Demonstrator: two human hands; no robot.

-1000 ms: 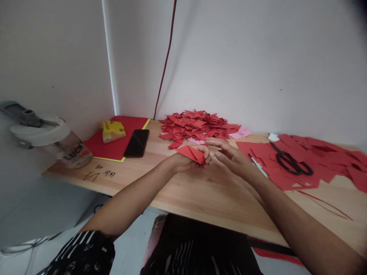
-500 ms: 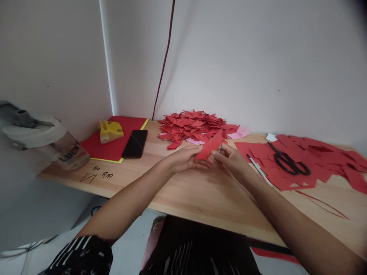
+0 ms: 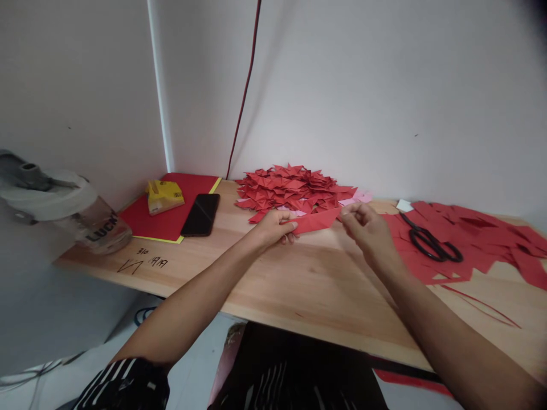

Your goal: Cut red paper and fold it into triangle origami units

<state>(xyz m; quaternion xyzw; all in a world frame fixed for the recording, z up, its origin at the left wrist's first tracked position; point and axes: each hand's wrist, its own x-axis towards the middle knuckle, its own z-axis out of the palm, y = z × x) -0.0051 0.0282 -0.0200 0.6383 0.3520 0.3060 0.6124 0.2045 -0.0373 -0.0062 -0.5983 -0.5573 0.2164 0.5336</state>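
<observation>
The left hand (image 3: 273, 226) pinches one end of a long folded strip of red paper (image 3: 315, 221) between thumb and fingers, and the right hand (image 3: 368, 228) pinches the other end, so the strip spans the gap between them just above the pale wooden tabletop (image 3: 299, 285). To do this step well, both pinches should probably stay firm at the very ends with the edges aligned, pulled evenly taut so the crease stays sharp and the paper does not bow or tear. Just behind the strip lies a heap of folded red paper triangles (image 3: 293, 187) (a few pink ones peek out at its edge); beyond the right hand lie cut red paper sheets (image 3: 482, 239) with black scissors (image 3: 431, 242) on them, and beyond the left hand a black phone (image 3: 200, 214) beside a yellow packet (image 3: 164, 195). Half a second ago the hands were close together with the piece tilted upward between them; now they have drawn apart and the strip lies nearly level.
</observation>
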